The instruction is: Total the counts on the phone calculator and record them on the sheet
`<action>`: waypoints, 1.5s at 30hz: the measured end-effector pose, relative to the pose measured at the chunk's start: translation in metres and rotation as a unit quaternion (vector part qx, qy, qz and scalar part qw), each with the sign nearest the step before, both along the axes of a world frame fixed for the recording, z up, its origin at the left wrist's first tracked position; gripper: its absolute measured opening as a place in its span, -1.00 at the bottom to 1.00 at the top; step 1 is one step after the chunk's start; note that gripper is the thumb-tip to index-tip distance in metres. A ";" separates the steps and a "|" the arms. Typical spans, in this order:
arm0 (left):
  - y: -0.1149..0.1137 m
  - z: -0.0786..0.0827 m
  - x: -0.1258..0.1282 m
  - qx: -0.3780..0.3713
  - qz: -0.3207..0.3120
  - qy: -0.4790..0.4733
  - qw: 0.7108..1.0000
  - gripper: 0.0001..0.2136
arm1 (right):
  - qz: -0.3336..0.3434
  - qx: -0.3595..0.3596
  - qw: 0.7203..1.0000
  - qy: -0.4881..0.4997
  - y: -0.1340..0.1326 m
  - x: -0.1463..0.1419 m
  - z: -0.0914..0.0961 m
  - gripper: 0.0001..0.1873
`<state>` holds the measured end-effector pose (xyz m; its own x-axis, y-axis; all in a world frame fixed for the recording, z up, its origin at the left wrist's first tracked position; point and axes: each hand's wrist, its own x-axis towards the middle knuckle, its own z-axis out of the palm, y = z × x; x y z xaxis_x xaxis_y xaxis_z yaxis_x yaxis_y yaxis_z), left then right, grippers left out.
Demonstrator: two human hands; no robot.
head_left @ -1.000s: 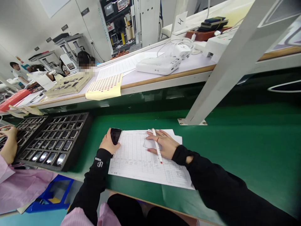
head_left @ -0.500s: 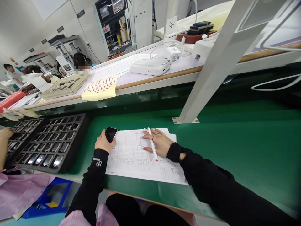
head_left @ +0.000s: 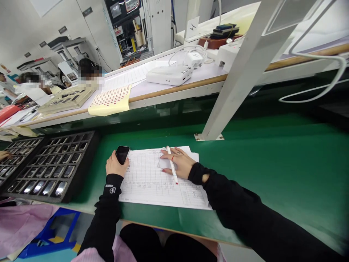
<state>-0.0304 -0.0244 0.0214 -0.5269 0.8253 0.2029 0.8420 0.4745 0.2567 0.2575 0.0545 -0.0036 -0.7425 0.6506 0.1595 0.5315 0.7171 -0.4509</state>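
My left hand [head_left: 116, 165] grips a small black glossy device [head_left: 122, 154] at the left edge of a ruled paper form [head_left: 152, 182] on the green belt. My right hand [head_left: 177, 163] rests on the form's upper part with fingers stretched flat over a small clear piece [head_left: 164, 163]. A white pen with a red tip [head_left: 171, 169] is tucked between those fingers. Both sleeves are black.
A black tray [head_left: 51, 165] with several glossy devices sits left of the form, and a second tray [head_left: 16, 154] lies further left by another person's hand [head_left: 4, 155]. A white metal post [head_left: 234, 76] stands behind. The shelf above bears a yellow sticker sheet [head_left: 109, 101] and a white box [head_left: 169, 75].
The view has drifted, so everything sits slightly further left and lower. My hands keep their poses on the form. The other person's hand has pulled back toward the left edge.
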 end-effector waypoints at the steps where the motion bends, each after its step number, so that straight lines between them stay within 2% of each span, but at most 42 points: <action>1: 0.000 -0.001 0.000 0.002 0.005 0.003 1.000 -0.26 | 0.000 0.001 1.000 0.000 0.000 0.000 0.000 -0.43; 15: -0.002 -0.007 -0.002 0.017 0.014 0.021 1.000 -0.20 | -0.004 0.013 1.000 0.008 0.001 0.000 -0.005 -0.45; 19: -0.003 -0.009 -0.001 0.015 0.002 0.028 0.999 -0.41 | -0.002 0.020 1.000 0.015 0.001 0.000 -0.007 -0.46; 26: -0.004 -0.009 0.000 0.023 -0.002 0.025 0.999 -0.48 | -0.001 0.024 1.000 0.013 0.001 0.000 -0.007 -0.46; 32: -0.005 -0.009 0.000 0.015 -0.007 0.029 0.999 -0.48 | -0.006 0.020 1.000 0.013 0.001 0.000 -0.008 -0.44; 36: -0.005 -0.010 0.000 0.011 -0.007 0.032 0.999 -0.36 | -0.006 0.019 1.000 0.008 0.001 0.000 -0.008 -0.44; 41: -0.005 -0.010 0.000 -0.002 -0.012 0.040 0.999 -0.46 | -0.007 0.016 1.000 0.000 0.001 0.000 -0.006 -0.43; 45: -0.005 -0.009 0.000 0.004 -0.011 0.034 0.999 -0.31 | -0.006 0.015 1.000 0.003 0.000 0.000 -0.006 -0.44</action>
